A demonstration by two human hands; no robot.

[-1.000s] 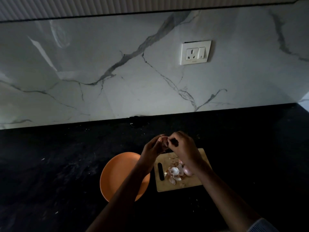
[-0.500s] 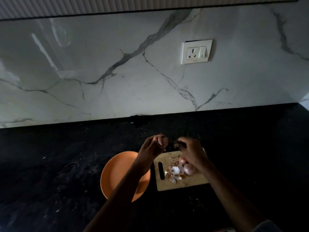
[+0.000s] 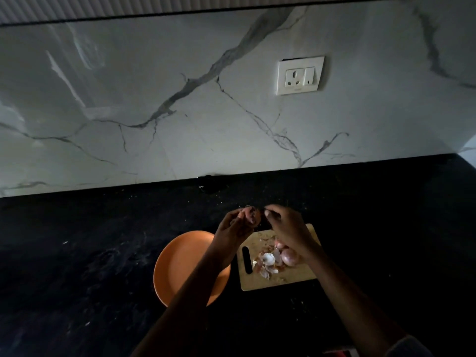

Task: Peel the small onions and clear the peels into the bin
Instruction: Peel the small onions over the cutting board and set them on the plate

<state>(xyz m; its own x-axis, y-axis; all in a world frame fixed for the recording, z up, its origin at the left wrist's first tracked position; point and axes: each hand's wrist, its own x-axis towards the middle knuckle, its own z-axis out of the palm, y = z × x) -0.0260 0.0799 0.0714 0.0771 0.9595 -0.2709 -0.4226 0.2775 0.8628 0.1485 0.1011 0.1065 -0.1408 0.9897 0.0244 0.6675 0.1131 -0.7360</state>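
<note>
While both forearms reach in from the near edge over the black countertop (image 3: pixel 77 266), the orange plate (image 3: pixel 180 264) sits nearest, partly under the left arm. Just to its right lies the wooden cutting board (image 3: pixel 296 278), handle slot toward the plate, and on it a loose heap of pale peels (image 3: pixel 268 261) with a pinkish onion (image 3: pixel 289 256) right beside them; a second one peeks out behind it, mostly hidden by the right wrist. Up above the board's far-left corner, the left hand (image 3: pixel 231 226) has its fingers curled round a small dark onion (image 3: pixel 252 215), held up off the board. And the right hand (image 3: pixel 286 228) is close in on it from the right, fingertips bunched together at the onion's side; it's dim, and whether they pinch a strip of skin I cannot tell. Farther back, the counter meets a white marble backsplash (image 3: pixel 128 99) with grey veins, and a wall socket (image 3: pixel 300 75) sits high on the right.
</note>
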